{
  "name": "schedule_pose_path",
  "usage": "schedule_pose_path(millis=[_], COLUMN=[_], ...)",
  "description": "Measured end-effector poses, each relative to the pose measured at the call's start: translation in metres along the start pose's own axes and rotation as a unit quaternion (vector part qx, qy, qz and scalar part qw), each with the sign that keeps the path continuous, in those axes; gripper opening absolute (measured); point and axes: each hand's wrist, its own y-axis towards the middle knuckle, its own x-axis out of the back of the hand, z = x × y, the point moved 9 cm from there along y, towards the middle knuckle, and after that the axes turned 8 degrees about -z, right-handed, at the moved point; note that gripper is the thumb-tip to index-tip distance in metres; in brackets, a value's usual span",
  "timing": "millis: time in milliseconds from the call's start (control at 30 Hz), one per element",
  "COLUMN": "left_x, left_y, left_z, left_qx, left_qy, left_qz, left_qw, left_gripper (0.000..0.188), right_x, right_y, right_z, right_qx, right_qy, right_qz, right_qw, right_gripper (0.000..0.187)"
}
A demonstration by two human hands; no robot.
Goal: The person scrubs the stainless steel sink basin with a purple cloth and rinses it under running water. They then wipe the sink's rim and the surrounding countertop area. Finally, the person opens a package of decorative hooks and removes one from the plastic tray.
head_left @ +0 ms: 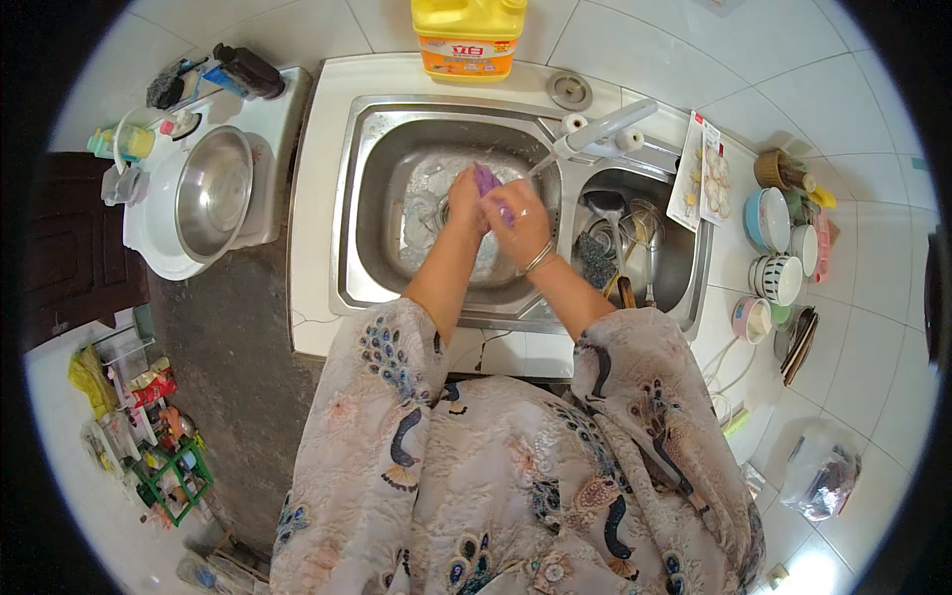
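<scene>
Both hands are together over the larger sink basin (pixel 372 213), working a wet purple cloth (pixel 485 179). My left hand (pixel 464 196) is closed on the cloth from the left side. My right hand (pixel 520 224) is wrapped round its other side, with a bangle (pixel 540 257) on the wrist; some purple shows between the fingers. Just above the right hand reaches the tip of the pale faucet (pixel 605 129). Foamy water lies in the basin below, around the drain. Part of the cloth is hidden by the fingers.
The smaller basin holds a ladle (pixel 605 203), a wire strainer (pixel 645 223) and a dark scouring pad (pixel 596 260). A yellow detergent jug (pixel 468 45) stands behind the sink. Stacked bowls (pixel 775 279) line the right counter; a metal basin (pixel 214 193) sits at left.
</scene>
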Motion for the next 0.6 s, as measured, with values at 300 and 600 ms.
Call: schedule_pose_path(millis=[300,600], left_x=[-0.034,-0.058], left_y=[-0.002,-0.024], left_z=[0.021,0.018], left_qx=[0.074,0.078], left_qy=[0.052,0.138], left_qz=[0.024,0.16], left_qw=[0.996,0.974], left_gripper=[0.042,0.03], right_x=[-0.001,-0.009], right_y=[0.025,0.019], right_z=[-0.046,-0.141], right_qx=[-0.136,-0.374], right_qy=[-0.139,0.16], right_qz=[0.021,0.07], right_qw=[0.981,0.911], right_gripper=[0.036,0.035])
